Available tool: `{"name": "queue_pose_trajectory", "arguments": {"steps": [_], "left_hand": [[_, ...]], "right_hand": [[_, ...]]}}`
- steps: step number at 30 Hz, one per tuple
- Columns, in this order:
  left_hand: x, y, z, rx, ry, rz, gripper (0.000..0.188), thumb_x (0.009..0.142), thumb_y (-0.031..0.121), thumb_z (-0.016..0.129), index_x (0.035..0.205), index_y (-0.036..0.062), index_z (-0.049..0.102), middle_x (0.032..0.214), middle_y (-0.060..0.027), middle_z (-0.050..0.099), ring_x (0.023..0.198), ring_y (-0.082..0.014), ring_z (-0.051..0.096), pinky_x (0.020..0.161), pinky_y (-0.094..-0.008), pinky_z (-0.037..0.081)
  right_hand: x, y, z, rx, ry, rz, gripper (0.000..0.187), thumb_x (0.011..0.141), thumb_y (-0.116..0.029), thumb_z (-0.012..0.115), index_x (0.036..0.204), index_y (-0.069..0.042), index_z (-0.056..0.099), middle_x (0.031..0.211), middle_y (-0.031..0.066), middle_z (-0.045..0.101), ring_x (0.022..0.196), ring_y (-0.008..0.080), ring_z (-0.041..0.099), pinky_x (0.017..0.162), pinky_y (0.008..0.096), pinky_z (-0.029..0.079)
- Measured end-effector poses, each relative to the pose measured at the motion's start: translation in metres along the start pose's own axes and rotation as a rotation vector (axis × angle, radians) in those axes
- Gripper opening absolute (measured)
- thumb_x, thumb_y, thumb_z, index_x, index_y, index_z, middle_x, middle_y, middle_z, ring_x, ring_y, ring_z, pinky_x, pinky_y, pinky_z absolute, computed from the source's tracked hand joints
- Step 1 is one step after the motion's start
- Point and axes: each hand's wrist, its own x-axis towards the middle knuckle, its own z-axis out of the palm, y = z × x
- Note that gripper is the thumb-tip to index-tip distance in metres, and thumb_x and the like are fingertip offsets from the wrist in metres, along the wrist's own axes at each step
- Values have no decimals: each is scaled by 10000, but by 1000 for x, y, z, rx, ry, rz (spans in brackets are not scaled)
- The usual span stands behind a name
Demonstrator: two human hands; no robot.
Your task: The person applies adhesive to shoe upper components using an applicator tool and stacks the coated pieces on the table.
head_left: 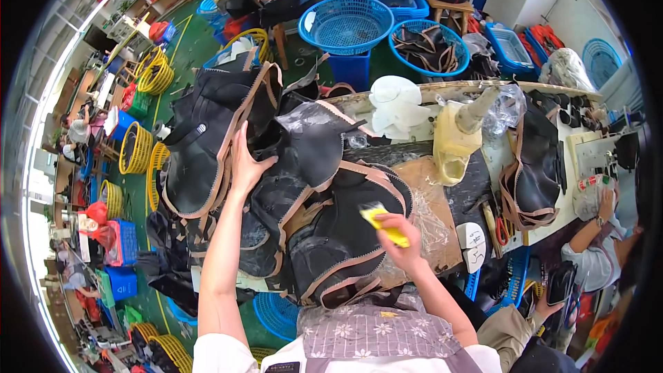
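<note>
Black shoe uppers (328, 231) with brown zigzag edges lie heaped before me on the bench. My left hand (246, 166) rests against the brown edge of a black upper (200, 138) in the left stack, its fingers stretched up and the thumb spread to the right. Behind that edge the fingertips are partly hidden. Over the front uppers, my right hand (402, 243) grips a yellow brush (385, 225) with a pale, blurred tip. Shiny film-like patches show on the middle upper (311, 141).
A cream glue pot (456, 141) stands on the bench beside white cut-out shapes (397, 105). Orange-handled scissors (502, 231) and more uppers (535, 173) lie to the right. Blue baskets (345, 24) stand beyond the bench. A co-worker's hand (608, 204) is at far right.
</note>
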Motion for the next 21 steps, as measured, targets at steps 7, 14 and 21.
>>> {"name": "queue_pose_trajectory", "arguments": {"steps": [7,14,21], "left_hand": [[-93,21,43,-100,-152,359,616,742,2,618,1314,62,395,1329,-191,391,1237,-342,388,1046,-400,308],[-79,75,80,-100,-602,248,573,766,189,682,1246,77,389,1276,-164,423,1131,-342,481,936,-399,411],[-85,90,94,251,-441,539,497,653,233,761,1022,42,487,940,-99,506,923,-277,529,775,-375,421]], "right_hand": [[22,55,8,42,253,152,106,816,11,596,897,-20,534,1005,116,626,917,210,603,786,294,468],[9,77,-20,318,100,562,60,892,-72,543,902,-14,531,925,76,637,832,125,610,715,249,519],[-11,82,-16,-152,118,251,141,844,-139,619,832,-30,531,722,92,614,657,157,593,597,286,462]]}}
